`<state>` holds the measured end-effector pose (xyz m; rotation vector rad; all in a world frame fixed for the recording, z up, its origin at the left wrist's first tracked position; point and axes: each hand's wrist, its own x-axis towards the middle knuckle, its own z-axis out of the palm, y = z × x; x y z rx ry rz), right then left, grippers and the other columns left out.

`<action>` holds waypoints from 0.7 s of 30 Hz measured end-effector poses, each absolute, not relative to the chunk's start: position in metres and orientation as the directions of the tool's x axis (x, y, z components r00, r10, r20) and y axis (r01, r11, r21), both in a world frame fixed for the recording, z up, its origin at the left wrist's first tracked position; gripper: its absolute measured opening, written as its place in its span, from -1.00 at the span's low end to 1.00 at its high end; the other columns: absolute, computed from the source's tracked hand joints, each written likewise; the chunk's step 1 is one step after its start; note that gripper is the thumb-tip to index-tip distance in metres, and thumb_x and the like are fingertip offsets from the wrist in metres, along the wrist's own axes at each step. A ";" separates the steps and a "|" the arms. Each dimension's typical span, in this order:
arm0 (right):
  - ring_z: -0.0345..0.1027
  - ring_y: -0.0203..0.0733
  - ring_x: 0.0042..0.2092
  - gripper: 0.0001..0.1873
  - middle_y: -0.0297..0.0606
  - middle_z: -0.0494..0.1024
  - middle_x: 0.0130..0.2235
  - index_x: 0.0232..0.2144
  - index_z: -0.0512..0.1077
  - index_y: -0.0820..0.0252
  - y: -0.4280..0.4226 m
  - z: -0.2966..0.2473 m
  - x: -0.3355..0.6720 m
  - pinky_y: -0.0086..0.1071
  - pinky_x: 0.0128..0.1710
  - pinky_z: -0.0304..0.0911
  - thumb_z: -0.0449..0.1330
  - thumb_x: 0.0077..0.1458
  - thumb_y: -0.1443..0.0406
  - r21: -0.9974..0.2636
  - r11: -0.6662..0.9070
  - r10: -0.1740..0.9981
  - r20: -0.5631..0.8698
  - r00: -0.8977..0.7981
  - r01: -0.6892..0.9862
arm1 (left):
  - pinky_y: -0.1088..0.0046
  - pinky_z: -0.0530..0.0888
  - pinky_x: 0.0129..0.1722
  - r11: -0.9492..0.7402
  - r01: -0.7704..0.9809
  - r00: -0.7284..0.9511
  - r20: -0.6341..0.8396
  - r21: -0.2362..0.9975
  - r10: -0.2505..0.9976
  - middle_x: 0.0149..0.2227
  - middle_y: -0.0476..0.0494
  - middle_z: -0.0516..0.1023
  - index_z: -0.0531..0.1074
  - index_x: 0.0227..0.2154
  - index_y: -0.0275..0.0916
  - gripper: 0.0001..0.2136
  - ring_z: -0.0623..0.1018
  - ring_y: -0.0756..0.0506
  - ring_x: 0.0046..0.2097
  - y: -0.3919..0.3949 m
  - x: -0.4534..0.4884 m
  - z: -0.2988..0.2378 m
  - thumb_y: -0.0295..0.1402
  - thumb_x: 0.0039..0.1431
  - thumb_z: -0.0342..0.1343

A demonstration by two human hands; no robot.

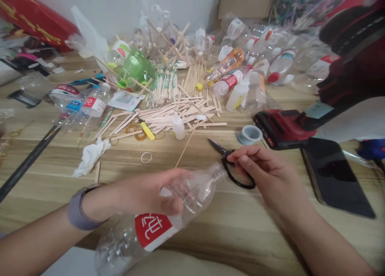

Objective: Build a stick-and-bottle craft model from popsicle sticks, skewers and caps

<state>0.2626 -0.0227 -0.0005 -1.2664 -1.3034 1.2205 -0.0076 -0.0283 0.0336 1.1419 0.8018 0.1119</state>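
My left hand (150, 191) is wrapped round a clear plastic bottle (198, 191) with a red and white label. The bottle is tilted, its uncapped neck pointing up and right, its base toward me. Just beyond the neck, my right hand (270, 171) has its thumb and fingers pinched on the black handle of a pair of scissors (224, 151). The dark blades point away to the left; one handle loop shows, the other is behind my fingers. A white ring (146, 157) lies on the wooden table (192, 240), left of the scissors.
Beyond my hands lie wooden craft sticks (168, 114), a small white glue bottle (178, 126) and a yellow-handled tool (147, 129). A roll of tape (249, 134), a red cordless tool (285, 123) and a phone (337, 175) are at right. Several plastic bottles crowd the back.
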 end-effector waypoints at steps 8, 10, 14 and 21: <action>0.21 -0.42 -0.57 -0.71 -0.36 0.52 -0.41 -0.38 0.39 0.14 -0.015 0.007 0.264 -0.54 -0.62 0.15 0.37 -0.09 0.15 -0.975 0.025 0.977 -0.023 0.214 -0.221 | 0.30 0.32 0.03 0.392 0.356 0.672 -0.524 0.848 0.524 0.10 -0.06 0.42 0.21 0.18 -0.01 -0.42 0.37 -0.25 0.11 -0.026 -0.001 0.030 0.05 0.15 0.09; 0.20 -0.43 -0.57 -0.72 -0.36 0.53 -0.40 -0.39 0.39 0.13 -0.015 0.009 0.264 -0.54 -0.62 0.13 0.37 -0.09 0.16 -0.966 0.039 0.973 -0.021 0.230 -0.254 | 0.31 0.34 0.00 0.377 0.383 0.655 -0.536 0.843 0.532 0.09 -0.06 0.44 0.22 0.17 -0.03 -0.38 0.39 -0.26 0.09 -0.026 -0.003 0.032 0.07 0.09 0.13; 0.20 -0.44 -0.57 -0.73 -0.37 0.54 -0.39 -0.41 0.40 0.12 -0.016 0.010 0.265 -0.54 -0.60 0.14 0.38 -0.10 0.18 -0.951 0.071 0.970 -0.004 0.243 -0.301 | 0.37 0.33 -0.02 0.345 0.392 0.631 -0.522 0.853 0.574 0.10 -0.06 0.43 0.21 0.17 -0.08 -0.36 0.40 -0.21 0.09 -0.026 -0.006 0.036 0.03 0.08 0.18; 0.21 -0.42 -0.56 -0.69 -0.35 0.54 -0.40 -0.41 0.35 0.15 -0.019 0.010 0.261 -0.52 -0.57 0.17 0.38 -0.09 0.15 -0.962 0.083 0.972 0.021 0.233 -0.259 | 0.38 0.37 -0.11 0.365 0.369 0.676 -0.516 0.855 0.527 -0.03 -0.09 0.47 0.24 0.16 -0.13 -0.30 0.44 -0.21 0.00 -0.028 -0.008 0.034 0.02 -0.03 0.25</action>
